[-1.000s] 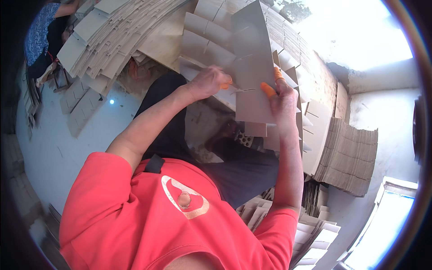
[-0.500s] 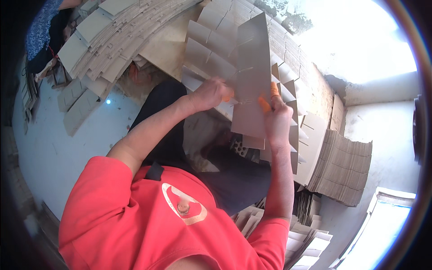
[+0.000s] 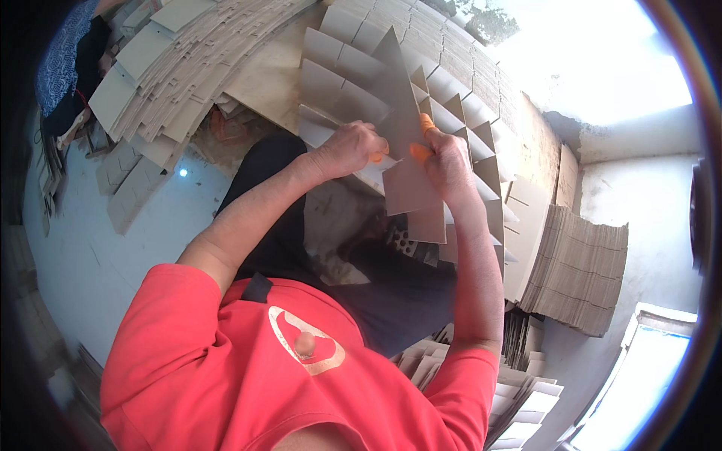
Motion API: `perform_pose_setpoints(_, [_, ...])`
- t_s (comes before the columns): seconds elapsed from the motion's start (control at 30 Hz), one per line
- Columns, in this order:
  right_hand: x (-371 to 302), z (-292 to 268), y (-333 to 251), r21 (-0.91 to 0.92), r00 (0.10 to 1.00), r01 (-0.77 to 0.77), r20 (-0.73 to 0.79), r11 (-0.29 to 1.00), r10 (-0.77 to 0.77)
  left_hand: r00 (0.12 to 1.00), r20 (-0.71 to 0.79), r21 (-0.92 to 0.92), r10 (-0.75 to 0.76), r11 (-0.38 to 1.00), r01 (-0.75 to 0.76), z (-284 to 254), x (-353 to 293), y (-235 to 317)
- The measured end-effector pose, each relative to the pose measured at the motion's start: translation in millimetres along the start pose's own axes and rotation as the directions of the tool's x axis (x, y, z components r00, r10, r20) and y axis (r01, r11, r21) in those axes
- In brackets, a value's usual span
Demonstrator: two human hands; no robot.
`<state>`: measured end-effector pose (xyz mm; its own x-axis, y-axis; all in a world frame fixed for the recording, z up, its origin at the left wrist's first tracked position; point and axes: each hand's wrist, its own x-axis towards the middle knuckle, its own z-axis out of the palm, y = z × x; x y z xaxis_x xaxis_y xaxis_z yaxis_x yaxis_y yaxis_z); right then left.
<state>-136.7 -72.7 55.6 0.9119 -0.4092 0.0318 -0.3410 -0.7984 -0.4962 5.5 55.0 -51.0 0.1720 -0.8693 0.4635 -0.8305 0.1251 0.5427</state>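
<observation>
A cardboard divider grid (image 3: 444, 113) of slotted, interlocking strips stands in front of me. One long cardboard strip (image 3: 410, 184) rises along its near side, set across the others. My right hand (image 3: 449, 165) grips this strip near its middle, thumb on the near face. My left hand (image 3: 350, 150) is closed at the near end of a crossing strip (image 3: 320, 124), just left of the long one; its fingertips are partly hidden. Orange finger covers show on both hands.
Flat slotted cardboard (image 3: 188, 68) lies fanned in a large pile at the far left, near another person's patterned sleeve (image 3: 64, 60). Cardboard bundles (image 3: 579, 270) stand at the right by the wall. More strips (image 3: 519, 406) lie beside my right elbow.
The long strip has dropped lower and tilted into the grid, with my right hand moving slightly left and away from me. My left hand has shifted slightly and remains closed.
</observation>
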Motion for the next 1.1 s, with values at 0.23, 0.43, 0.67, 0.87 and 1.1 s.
perform_pose_setpoints(0.23, [-6.1,43.9,16.9,-0.156,0.983,-0.034,0.175,0.987,0.061,0.995,0.102,-0.022,-0.005,1.0,0.007,-1.6,7.3,7.5])
perform_pose_setpoints(0.43, [-37.6,22.6,67.8,0.173,0.9,0.01,-0.432,0.985,0.066,0.996,0.024,0.002,0.083,0.997,-0.083,-12.5,5.1,12.9])
perform_pose_setpoints(0.67, [-189.6,-41.9,245.2,-0.332,0.486,-0.838,-0.816,0.433,0.314,0.994,-0.064,0.122,0.09,0.989,-0.082,-31.2,5.1,19.2])
perform_pose_setpoints(0.87, [-242.3,-47.5,266.0,-0.103,0.353,-0.93,-0.513,0.352,0.782,0.997,-0.042,0.214,0.062,0.976,-0.052,-35.3,1.3,10.5])
perform_pose_setpoints(1.1, [-252.3,-54.3,297.2,0.108,0.458,-0.762,-0.607,0.638,0.649,0.999,-0.016,0.183,0.044,0.982,-0.04,-35.4,0.6,8.2])
